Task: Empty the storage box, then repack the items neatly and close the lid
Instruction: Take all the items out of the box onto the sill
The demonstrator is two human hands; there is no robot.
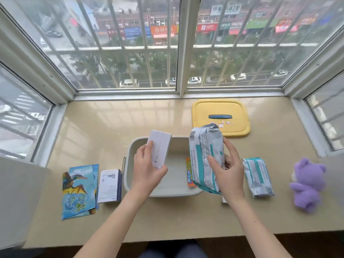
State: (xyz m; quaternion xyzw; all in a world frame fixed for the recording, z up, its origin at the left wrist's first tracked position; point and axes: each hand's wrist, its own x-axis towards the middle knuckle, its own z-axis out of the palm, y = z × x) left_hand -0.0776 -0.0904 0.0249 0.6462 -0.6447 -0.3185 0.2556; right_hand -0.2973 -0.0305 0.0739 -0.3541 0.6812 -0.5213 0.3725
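grey plastic storage box sits open mid-sill, its inside looking bare. the yellow lid lies flat behind it to the right, near the window. left hand pinches a white carton over the box, thumb on its lower edge. right hand grips a teal-and-grey wipes pack over the box's right rim, beside an orange packet. a second wipes pack and purple plush toy lie right; a dinosaur booklet and white-blue box lie left.
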